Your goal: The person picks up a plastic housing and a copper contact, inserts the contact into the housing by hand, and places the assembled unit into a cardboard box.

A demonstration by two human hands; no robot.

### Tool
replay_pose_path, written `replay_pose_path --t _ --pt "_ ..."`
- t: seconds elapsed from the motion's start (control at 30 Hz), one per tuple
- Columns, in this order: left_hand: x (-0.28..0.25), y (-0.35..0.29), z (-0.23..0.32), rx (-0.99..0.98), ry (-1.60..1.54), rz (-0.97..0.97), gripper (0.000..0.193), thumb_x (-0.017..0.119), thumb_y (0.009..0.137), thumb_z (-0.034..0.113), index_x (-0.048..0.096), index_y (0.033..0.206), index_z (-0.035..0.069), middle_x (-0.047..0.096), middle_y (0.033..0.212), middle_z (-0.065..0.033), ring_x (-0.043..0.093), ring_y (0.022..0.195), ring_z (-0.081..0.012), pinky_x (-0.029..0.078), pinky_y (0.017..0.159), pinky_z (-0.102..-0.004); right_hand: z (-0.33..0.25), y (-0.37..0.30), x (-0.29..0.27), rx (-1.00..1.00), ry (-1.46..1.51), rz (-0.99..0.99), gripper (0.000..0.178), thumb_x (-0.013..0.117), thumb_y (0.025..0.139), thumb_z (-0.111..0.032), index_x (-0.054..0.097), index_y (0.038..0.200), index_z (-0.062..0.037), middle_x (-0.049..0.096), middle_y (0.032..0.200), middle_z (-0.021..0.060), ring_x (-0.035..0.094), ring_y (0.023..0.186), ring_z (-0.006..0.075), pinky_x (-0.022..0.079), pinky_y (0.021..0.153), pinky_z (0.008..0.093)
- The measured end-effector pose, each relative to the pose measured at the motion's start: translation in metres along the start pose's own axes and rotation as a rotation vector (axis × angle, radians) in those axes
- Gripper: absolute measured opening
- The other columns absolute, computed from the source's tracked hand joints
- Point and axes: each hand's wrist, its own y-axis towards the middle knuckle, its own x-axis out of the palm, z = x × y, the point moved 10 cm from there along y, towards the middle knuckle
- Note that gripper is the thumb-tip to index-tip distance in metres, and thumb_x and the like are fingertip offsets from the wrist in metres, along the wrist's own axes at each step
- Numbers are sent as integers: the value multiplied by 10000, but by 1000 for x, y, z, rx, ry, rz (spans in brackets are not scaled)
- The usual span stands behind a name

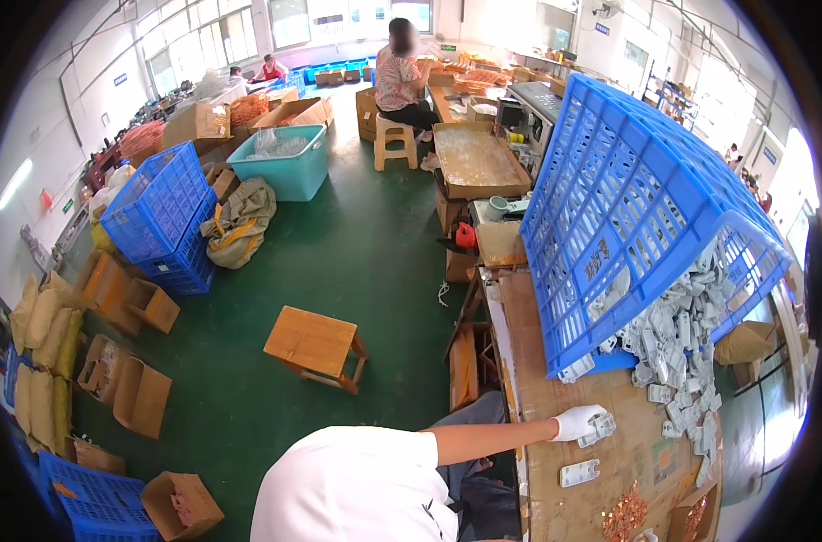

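Note:
My left hand (576, 423), in a white glove, reaches over the worktable (555, 506) with its fingers closed on small grey plastic housings (598, 429). How many it holds is hard to tell. Just below it on the tabletop lies a single pale plastic housing (580, 472), apart from the hand. Only a sliver of white glove, seemingly my right hand (645, 536), shows at the lower edge near a heap of small copper-coloured pieces (624, 515); its fingers are hidden. Many more grey housings (673, 330) spill from a tipped blue crate (609, 226) onto the table.
Beside the copper heap is a cardboard box (682, 521) with similar pieces. A wooden stool (311, 339) stands on the green floor. Stacked blue crates (162, 212), a turquoise tub (280, 167) and cartons (140, 393) line the left. Another person (402, 86) sits farther back.

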Motion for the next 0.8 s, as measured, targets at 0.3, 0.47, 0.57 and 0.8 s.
replay_pose_path --t 0.3,0.47,0.57,0.8 --pt "20 16 35 605 324 -137 129 579 862 179 660 826 87 638 760 -81 595 694 -228 508 641 -378 -145 -73 20 -196 -415 56 331 540 929 -140 634 1232 -45 620 1270 127 585 1161 223 431 1015 341" --pt "-30 18 -19 -40 -68 -49 439 503 908 19 439 1341 -12 602 1215 -144 663 971 -226 563 842 -332 -100 -35 45 -60 -311 96 225 600 821 -181 732 993 -124 706 882 124 669 795 253 528 753 366" --pt "12 18 -14 -85 -52 -124 462 496 907 20 420 1361 -15 597 1222 -146 666 971 -239 566 824 -340 -109 -78 -9 66 -150 237 193 628 840 -200 729 967 -95 707 923 114 671 791 232 533 719 354" --pt "3 14 -19 -93 -11 -128 458 497 907 23 422 1357 -15 603 1224 -148 671 951 -243 568 815 -339 -94 -85 -17 105 -278 340 139 677 803 -169 722 915 -101 691 895 125 653 787 268 515 721 373"
